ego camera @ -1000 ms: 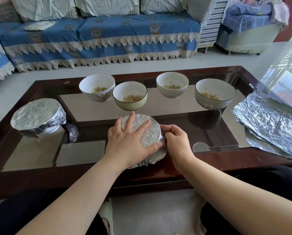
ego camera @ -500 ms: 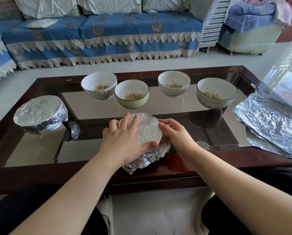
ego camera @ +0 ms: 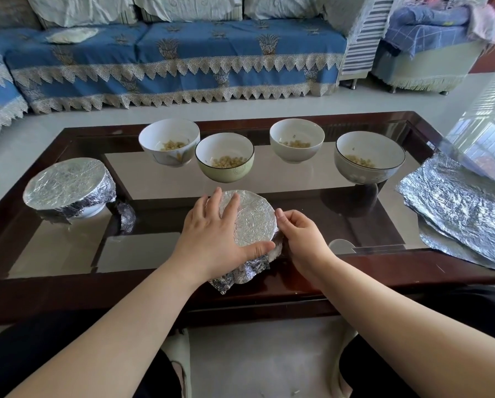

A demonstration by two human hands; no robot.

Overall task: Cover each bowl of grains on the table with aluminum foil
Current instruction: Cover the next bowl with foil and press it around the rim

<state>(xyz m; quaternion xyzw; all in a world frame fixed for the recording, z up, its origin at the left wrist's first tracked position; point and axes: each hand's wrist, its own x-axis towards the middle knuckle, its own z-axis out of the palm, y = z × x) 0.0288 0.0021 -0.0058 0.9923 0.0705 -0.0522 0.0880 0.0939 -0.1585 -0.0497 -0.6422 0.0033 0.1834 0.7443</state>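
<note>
A foil-covered bowl (ego camera: 254,222) stands near the table's front edge, its foil crumpled down the sides. My left hand (ego camera: 211,239) lies flat on the foil top, thumb along the near rim. My right hand (ego camera: 300,239) curls against the bowl's right side and pinches the foil there. Further back stand several open bowls of grains: a white one (ego camera: 168,136), a green one (ego camera: 224,168), another white one (ego camera: 296,156) and a grey one (ego camera: 369,168). Another foil-covered bowl (ego camera: 68,188) sits at the left.
A stack of foil sheets (ego camera: 458,205) lies at the table's right edge. A small foil scrap (ego camera: 125,215) sits beside the left covered bowl. The dark glass table (ego camera: 154,248) has a wooden frame. A blue sofa (ego camera: 183,53) stands behind it.
My left hand has slid a little to the left on the foil top. My right hand has shifted along the bowl's right side, folding the foil down. The view has shifted slightly.
</note>
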